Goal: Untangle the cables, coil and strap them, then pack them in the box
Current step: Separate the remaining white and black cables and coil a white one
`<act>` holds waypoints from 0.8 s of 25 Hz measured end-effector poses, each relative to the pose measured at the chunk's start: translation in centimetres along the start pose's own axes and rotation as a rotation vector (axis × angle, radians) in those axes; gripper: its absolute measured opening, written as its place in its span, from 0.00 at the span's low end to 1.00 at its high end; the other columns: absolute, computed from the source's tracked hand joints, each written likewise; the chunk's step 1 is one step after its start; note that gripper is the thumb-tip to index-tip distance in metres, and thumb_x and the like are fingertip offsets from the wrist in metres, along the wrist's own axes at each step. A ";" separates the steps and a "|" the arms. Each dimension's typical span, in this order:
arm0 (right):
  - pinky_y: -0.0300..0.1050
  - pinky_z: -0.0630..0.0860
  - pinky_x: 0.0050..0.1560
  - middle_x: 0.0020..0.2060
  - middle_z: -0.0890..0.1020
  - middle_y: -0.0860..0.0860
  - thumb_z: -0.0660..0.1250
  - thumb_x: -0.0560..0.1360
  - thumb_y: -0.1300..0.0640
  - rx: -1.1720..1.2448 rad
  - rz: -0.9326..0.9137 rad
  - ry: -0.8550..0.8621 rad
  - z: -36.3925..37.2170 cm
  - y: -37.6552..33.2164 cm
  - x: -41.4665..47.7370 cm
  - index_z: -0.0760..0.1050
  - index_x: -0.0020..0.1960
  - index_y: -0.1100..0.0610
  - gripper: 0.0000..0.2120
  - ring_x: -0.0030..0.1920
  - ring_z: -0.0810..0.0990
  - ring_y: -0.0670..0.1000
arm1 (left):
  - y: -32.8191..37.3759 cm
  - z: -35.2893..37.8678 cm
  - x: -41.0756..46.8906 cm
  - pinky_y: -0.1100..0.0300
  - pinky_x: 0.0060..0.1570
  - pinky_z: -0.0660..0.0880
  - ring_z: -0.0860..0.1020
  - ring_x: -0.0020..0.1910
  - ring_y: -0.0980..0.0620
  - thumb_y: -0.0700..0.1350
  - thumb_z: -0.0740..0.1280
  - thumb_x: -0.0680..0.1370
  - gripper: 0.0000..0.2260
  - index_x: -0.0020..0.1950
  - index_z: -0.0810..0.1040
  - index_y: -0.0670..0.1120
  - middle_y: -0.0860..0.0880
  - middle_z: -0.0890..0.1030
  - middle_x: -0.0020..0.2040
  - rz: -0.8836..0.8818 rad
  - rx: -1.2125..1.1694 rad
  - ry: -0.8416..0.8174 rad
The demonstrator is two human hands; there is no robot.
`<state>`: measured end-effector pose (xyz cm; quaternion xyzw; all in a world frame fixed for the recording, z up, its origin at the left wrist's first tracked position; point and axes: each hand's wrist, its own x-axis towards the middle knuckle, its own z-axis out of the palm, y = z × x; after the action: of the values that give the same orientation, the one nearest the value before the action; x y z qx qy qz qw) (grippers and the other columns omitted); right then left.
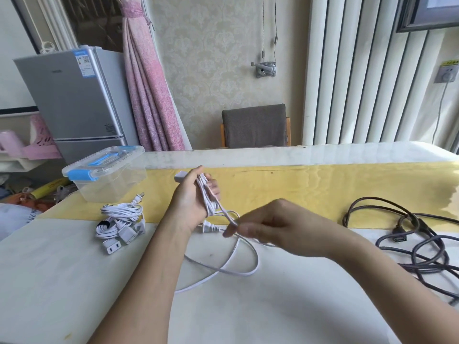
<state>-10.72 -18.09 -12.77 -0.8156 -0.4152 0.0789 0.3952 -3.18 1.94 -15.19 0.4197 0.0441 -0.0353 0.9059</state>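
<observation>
The white cable (244, 270) is partly wound around your left hand (191, 197), which you hold raised above the table (74, 269) with the palm turned to the right. The fingers of this hand are curled over several loops of the cable, and the flat connector end (180, 176) sticks out at the top, near the thumb. Your right hand (273, 227) pinches one strand of the same cable between the thumb and the fingertips, just to the right of the coil and a little lower. The two-pin plug (207, 228) hangs below your left hand, close to the table surface. The rest of the cable lies loose on the table in wide curves, under and between your forearms.

To the left, two white cable bundles (119, 219) lie on the table, touching each other; one has a black strap (103, 224) around it. Behind them stands the clear plastic box (109, 177) with blue latches, and its lid is closed. On the right side of the table the black cables (422, 244) lie tangled in loops, well apart from your hands.
</observation>
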 end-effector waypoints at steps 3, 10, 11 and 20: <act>0.31 0.63 0.29 0.22 0.71 0.40 0.61 0.80 0.49 -0.180 0.119 -0.128 1.3 1.1 0.4 0.80 0.59 0.48 0.13 0.26 0.65 0.44 | 0.4 -0.2 -0.3 0.66 0.20 0.61 0.63 0.20 0.56 0.47 0.56 0.76 0.11 0.35 0.65 0.46 0.52 0.63 0.25 0.040 -0.161 -0.082; 0.34 0.58 0.27 0.24 0.63 0.46 0.63 0.78 0.45 -0.158 0.335 -0.101 0.0 4.3 0.9 0.82 0.49 0.54 0.14 0.27 0.59 0.46 | 0.8 -0.9 -1.9 0.61 0.23 0.57 0.58 0.20 0.54 0.45 0.59 0.77 0.09 0.42 0.71 0.40 0.50 0.60 0.23 -0.458 -0.182 -0.738; 0.33 0.58 0.26 0.23 0.64 0.45 0.64 0.78 0.46 -0.131 0.359 -0.095 -0.5 4.5 0.8 0.82 0.47 0.53 0.13 0.25 0.59 0.46 | 0.5 -0.9 -2.3 0.62 0.22 0.54 0.56 0.20 0.55 0.45 0.59 0.78 0.08 0.42 0.69 0.42 0.51 0.59 0.23 -0.498 -0.077 -0.823; 0.35 0.56 0.23 0.19 0.63 0.45 0.73 0.70 0.45 -0.210 0.396 0.261 -2.8 6.0 0.0 0.74 0.28 0.55 0.19 0.23 0.58 0.46 | -0.1 -1.1 -2.0 0.67 0.19 0.54 0.59 0.20 0.58 0.57 0.58 0.79 0.14 0.44 0.76 0.50 0.55 0.62 0.26 -0.765 0.468 -1.079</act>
<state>-5.76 -21.77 -15.10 -0.9208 -0.1989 0.0053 0.3356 -5.20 2.78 -15.72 0.4827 -0.2758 -0.5637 0.6109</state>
